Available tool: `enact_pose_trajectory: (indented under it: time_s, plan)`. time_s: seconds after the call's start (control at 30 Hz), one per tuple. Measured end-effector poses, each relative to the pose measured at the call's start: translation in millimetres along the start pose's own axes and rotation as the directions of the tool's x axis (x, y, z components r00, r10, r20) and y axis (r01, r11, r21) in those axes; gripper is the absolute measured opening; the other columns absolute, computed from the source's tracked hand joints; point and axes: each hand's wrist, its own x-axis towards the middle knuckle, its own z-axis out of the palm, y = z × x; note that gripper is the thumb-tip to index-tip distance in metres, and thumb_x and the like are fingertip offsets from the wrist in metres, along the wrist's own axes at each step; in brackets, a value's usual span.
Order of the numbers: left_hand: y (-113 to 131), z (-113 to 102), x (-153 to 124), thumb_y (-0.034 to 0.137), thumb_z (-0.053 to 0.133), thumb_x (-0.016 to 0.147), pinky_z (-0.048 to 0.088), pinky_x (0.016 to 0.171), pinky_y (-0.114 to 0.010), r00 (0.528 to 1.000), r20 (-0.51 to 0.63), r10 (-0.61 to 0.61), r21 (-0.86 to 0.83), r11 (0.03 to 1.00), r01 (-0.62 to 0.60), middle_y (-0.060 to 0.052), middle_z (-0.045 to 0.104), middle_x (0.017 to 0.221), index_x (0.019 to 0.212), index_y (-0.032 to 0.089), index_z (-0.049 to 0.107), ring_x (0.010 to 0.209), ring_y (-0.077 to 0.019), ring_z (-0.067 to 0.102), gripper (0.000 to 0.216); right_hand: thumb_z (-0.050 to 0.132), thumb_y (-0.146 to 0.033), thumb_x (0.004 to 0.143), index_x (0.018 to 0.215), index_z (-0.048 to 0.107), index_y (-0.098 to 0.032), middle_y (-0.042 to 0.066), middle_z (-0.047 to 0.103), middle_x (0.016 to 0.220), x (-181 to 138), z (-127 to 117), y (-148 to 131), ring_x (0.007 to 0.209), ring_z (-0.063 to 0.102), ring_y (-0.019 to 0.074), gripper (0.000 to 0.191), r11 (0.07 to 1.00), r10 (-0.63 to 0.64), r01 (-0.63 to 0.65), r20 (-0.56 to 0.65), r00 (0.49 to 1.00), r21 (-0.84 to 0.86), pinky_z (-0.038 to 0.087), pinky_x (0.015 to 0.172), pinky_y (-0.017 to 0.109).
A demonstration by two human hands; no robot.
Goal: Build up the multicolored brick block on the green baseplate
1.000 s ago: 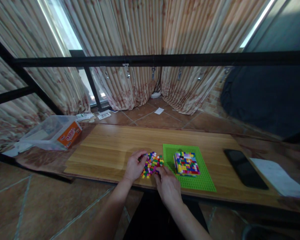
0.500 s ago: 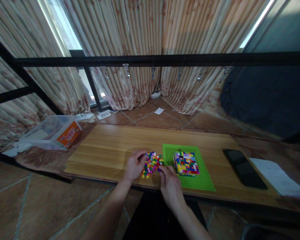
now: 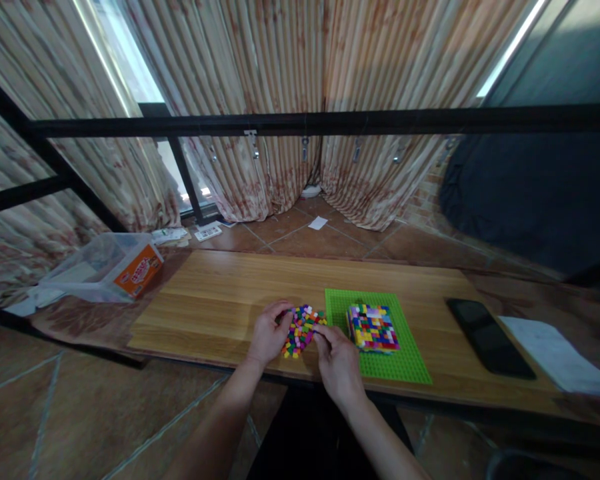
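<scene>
A loose heap of small multicoloured building bricks [image 3: 303, 331] lies on the wooden tabletop. My left hand [image 3: 269, 333] rests at the heap's left side, its fingers curved and the thumb apart from them, touching the nearest bricks. At the right edge of the heap, my right hand [image 3: 338, 360] has thumb and forefinger pinched together; whatever is between the tips is too small to make out. Just right of that hand, a square block built of many coloured bricks [image 3: 373, 328] sits on a green studded baseplate [image 3: 400, 368].
A black phone [image 3: 489, 337] and white paper sheets [image 3: 560, 353] lie toward the table's right end. Beyond its left end stands a clear plastic bin [image 3: 95, 270] with an orange label. A black metal rail [image 3: 300, 125] crosses in front of the curtains.
My right hand has shifted slightly left and farther into the right edge of the heap. The left hand has stayed in place.
</scene>
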Motion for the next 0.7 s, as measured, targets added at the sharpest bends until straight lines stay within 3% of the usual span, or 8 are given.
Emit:
enact_pose_trajectory:
  time_s: [0.3, 0.47, 0.6, 0.7]
  plan:
    - [-1, 0, 0, 0.022, 0.054, 0.082, 0.047, 0.095, -0.035, 1.0, 0.002, 0.01, 0.002, 1.0, -0.01, -0.004, 0.069, 0.103, 0.096, 0.022, 0.068, 0.101, -0.0177, 0.062, 0.02, 0.041, -0.017, 0.088, 0.093, 0.07, -0.023, 0.005, 0.064, 0.089, 24, 3, -1, 0.082, 0.06, 0.0163, 0.03, 0.97, -0.092, 0.116, 0.115, 0.989, -0.215, 0.047, 0.077, 0.028]
    - [0, 0, 0, 0.022, 0.054, 0.083, 0.047, 0.095, -0.034, 1.0, 0.005, 0.017, 0.0, 1.0, -0.017, -0.004, 0.069, 0.103, 0.095, 0.021, 0.068, 0.1, -0.0173, 0.062, 0.019, 0.045, -0.014, 0.085, 0.105, 0.064, -0.02, 0.005, 0.064, 0.094, 22, 0, 1, 0.084, 0.061, 0.0166, 0.028, 0.969, -0.059, 0.079, 0.091, 0.994, -0.236, 0.047, 0.08, 0.029]
    - [-2, 2, 0, 0.023, 0.053, 0.084, 0.045, 0.096, -0.033, 1.0, 0.014, 0.01, -0.008, 1.0, -0.01, -0.005, 0.068, 0.105, 0.096, 0.021, 0.068, 0.103, -0.0168, 0.06, 0.02, 0.051, -0.018, 0.085, 0.085, 0.065, -0.02, 0.003, 0.064, 0.082, 10, -11, -6, 0.076, 0.061, 0.016, 0.014, 0.99, -0.062, 0.069, 0.052, 0.997, -0.127, 0.048, 0.073, 0.028]
    - [-4, 2, 0, 0.024, 0.053, 0.084, 0.046, 0.096, -0.033, 1.0, 0.009, 0.006, -0.011, 1.0, -0.006, -0.005, 0.068, 0.105, 0.096, 0.021, 0.068, 0.103, -0.017, 0.06, 0.019, 0.052, -0.022, 0.085, 0.081, 0.065, -0.022, 0.002, 0.064, 0.081, -1, -27, -12, 0.076, 0.062, 0.0148, 0.014, 0.994, -0.104, 0.103, 0.033, 0.994, 0.024, 0.048, 0.071, 0.026]
